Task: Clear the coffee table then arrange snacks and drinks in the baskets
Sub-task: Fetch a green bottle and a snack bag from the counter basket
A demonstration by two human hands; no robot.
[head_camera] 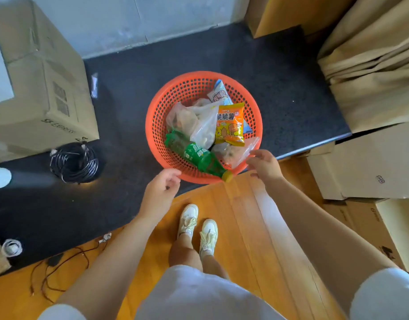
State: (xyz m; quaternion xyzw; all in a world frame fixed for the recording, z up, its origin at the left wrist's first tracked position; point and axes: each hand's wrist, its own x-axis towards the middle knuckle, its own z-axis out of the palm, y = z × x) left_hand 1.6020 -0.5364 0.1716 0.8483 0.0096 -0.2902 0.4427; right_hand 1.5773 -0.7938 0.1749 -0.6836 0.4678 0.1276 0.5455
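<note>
A round orange perforated basket (152,125) sits on the black coffee table (279,77) near its front edge. Inside it lie a green drink bottle (198,155) with a yellow cap, an orange snack packet (230,123), a white-and-blue packet (219,93) and two clear plastic bags (194,118) of food. My left hand (161,188) hovers at the basket's near left rim, fingers loosely curled and holding nothing. My right hand (263,165) is at the near right rim, fingers relaxed beside the second clear bag (235,151).
A large cardboard box (37,88) and a black cable coil (74,162) stand on the table's left part. Cardboard boxes and stacked brown paper (372,65) crowd the right side. A small wrapper (94,85) lies on the table. Loose wires (60,262) trail over the wooden floor.
</note>
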